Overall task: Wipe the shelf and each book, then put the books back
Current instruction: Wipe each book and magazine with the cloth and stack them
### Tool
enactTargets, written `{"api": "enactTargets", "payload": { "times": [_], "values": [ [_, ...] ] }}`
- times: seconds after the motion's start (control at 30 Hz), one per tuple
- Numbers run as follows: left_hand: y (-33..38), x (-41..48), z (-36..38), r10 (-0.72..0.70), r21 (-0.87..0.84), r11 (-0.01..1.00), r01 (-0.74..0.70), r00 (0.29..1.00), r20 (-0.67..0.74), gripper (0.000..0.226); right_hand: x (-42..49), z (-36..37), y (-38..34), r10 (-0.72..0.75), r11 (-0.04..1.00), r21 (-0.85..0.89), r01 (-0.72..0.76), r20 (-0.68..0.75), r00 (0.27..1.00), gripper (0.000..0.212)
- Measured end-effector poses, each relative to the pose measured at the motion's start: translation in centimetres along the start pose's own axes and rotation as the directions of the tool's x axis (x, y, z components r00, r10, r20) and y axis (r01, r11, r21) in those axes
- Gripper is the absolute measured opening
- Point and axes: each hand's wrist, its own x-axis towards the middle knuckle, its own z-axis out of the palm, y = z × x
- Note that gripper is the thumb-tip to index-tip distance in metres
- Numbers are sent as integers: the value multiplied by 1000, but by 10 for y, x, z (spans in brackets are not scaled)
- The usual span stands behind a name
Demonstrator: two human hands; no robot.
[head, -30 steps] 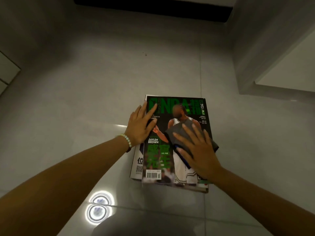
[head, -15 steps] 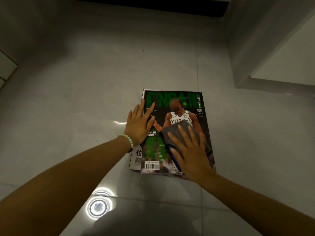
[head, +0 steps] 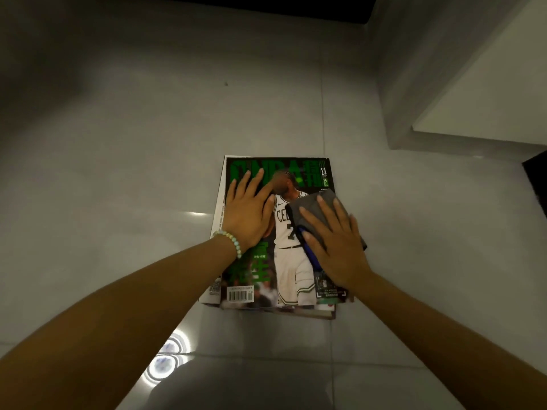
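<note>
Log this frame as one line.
step: wipe magazine cover | left hand: flat on magazine | right hand: presses gray cloth on cover | magazine: tops stack on floor

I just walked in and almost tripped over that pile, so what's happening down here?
A person is wiping the top magazine of a small stack lying on the tiled floor. The left hand lies flat on the cover's left side, holding it down. The right hand presses a grey cloth flat on the cover's right side. The stack has not been put away yet.
</note>
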Motion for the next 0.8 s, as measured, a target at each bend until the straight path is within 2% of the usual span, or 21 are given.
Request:
{"api": "enactTargets", "payload": {
  "times": [0.1,0.2,0.3,0.53,0.7,0.8],
  "values": [
    [0,14,-5,-27,-74,997,20,995,-93,57,-16,9,-5,-47,997,-62,43,-66,997,57],
    [-6,23,-3,-23,-84,996,16,996,-87,53,-29,17,-6,-56,997,-50,52,-94,994,53],
    [-9,23,5,5,-54,999,-10,995,-97,55,11,9,0,-37,999,15,38,-64,997,57],
    [-8,24,6,-19,-52,999,14,995,-97,61,113,-11,0,70,995,-66,-69,15,997,63],
    [-8,25,6,-29,-45,999,24,994,-107,59,44,7,-7,21,999,-22,-24,-128,992,57],
    [-7,25,6,-21,-43,999,16,992,-121,58,3,16,-12,19,1000,15,-16,-165,986,54]
  ]
}}
